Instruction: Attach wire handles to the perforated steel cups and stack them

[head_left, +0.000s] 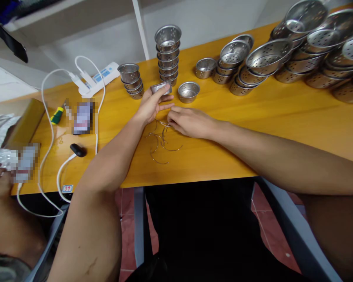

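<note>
Three unstacked steel cups (pixel 188 94), two phones (pixel 83 116)
Two cups stand singly, one is held; from here I see one power strip (pixel 97 83), one screwdriver (pixel 57 116), one number tag (pixel 67 188), and wires (pixel 172 150) too tangled to count

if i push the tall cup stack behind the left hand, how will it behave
The stack would probably tip, being several cups high on a narrow base. Perforated walls suggest it's light for its size; smooth, shiny metal may slide.
</note>
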The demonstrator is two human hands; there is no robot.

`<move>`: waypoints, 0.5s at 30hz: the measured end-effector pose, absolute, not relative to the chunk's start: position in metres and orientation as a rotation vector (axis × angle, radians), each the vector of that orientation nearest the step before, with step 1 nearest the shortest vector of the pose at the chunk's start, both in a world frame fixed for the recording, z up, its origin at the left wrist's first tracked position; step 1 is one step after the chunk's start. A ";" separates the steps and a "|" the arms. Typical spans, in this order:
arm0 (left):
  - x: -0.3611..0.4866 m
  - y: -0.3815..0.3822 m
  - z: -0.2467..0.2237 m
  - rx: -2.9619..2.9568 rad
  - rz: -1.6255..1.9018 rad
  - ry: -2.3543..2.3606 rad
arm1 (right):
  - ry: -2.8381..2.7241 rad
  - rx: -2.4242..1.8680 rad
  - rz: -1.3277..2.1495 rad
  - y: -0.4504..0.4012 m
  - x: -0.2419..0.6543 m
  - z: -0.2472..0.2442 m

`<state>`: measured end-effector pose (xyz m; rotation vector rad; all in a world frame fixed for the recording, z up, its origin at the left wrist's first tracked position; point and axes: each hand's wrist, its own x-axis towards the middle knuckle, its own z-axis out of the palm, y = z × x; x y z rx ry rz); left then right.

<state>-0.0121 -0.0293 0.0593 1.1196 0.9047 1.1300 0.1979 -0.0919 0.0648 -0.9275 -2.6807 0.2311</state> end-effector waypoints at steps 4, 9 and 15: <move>-0.013 -0.028 0.057 1.120 1.151 0.913 | -2.572 -0.869 0.313 -0.092 0.203 0.067; -0.016 -0.022 0.046 1.191 1.227 0.933 | -2.463 -0.743 0.477 -0.088 0.208 0.067; -0.020 -0.012 0.035 1.332 1.369 0.927 | -2.420 -0.599 0.517 -0.080 0.214 0.061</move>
